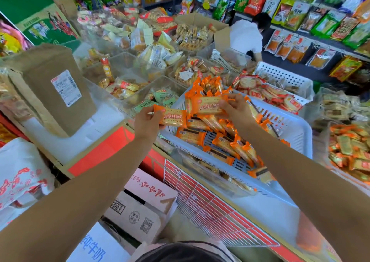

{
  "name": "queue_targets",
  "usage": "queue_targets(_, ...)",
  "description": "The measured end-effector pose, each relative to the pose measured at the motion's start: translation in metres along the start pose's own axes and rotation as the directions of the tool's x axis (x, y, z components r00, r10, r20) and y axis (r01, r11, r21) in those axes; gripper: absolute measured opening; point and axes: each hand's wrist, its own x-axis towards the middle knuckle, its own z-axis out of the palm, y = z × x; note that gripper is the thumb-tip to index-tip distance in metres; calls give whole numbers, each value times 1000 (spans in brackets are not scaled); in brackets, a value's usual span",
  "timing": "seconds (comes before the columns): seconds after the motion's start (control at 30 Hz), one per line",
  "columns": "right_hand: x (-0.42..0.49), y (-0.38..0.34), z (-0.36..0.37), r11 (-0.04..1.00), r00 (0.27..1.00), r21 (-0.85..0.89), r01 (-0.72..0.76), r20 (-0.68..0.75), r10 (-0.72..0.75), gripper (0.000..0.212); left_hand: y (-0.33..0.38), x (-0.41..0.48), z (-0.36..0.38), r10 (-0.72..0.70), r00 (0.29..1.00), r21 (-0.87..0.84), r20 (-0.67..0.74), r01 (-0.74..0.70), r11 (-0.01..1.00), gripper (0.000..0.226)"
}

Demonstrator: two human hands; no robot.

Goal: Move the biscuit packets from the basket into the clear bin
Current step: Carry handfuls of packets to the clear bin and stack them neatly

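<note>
Holding one orange biscuit packet [173,119] in the left hand [147,121]: fingers curled round its left end, packet flat, printed side up, over the basket's left edge. Right hand [237,107] pinches the right end of a second packet [206,106]; there may be more than one stacked in that grip, can't tell. Second packet sits slightly farther and right of the first, and their ends overlap or nearly touch. Both are lifted off the pile.

Basket [298,133]: white, perforated, right of centre on the counter, tilted toward the near side. Loose packets [224,143] of the same orange kind are spread over its slatted bottom, which shows in places. More orange packets stand on end [212,83] at the far side. Can't tell whether they're in the basket or in a container behind it.

Clear bin [170,81] sits just far-left of the basket, with green packets [160,99] inside. Other clear bins of snacks lie beyond it.

Left: brown cardboard box [50,89] with a white label, upright on a white surface. Far right: second white basket [280,75] with red round-cracker packs. Near: red and white wire rack [210,205] below the counter edge, with cartons [144,207] on the floor left of it. Far: a person in a white shirt [246,35], bent over by the wall racks.
</note>
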Motion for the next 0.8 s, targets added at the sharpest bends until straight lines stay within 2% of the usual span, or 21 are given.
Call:
queue_targets(0.1,-13,-2,-13,992,998,121,-42,61,35,22,6,-12,21,2,991,-4,131,-2,1000,26)
queue_targets(0.3,-49,5,-49,996,997,64,-55,55,51,18,12,-55,73,-12,949,-35,315,25,999,26)
queue_targets(0.43,-78,15,-91,990,993,93,-108,46,104,21,7,-88,110,-37,910,-19,413,49,999,26)
queue_targets(0.5,-96,18,-114,991,997,111,-79,23,77,20,5,-105,130,-62,870,-15,489,79,997,33)
queue_targets(0.57,-114,23,-137,988,997,144,-58,-32,63,16,-1,-124,150,-50,817,52,574,25,998,43)
queue_targets(0.63,-133,28,-162,994,995,102,-29,-88,38,18,-11,-146,171,-51,797,126,602,-31,992,62)
queue_targets(0.67,-143,32,-175,999,994,48,-10,-110,16,20,-17,-156,181,-53,797,146,602,-44,988,61)
queue_targets(0.73,-167,38,-201,997,991,-72,38,-128,-47,25,-24,-183,203,-45,796,139,604,-50,989,41)
queue_targets(0.8,-193,44,-225,980,987,-179,88,-114,-110,25,-33,-209,228,-47,801,123,596,-33,992,37)
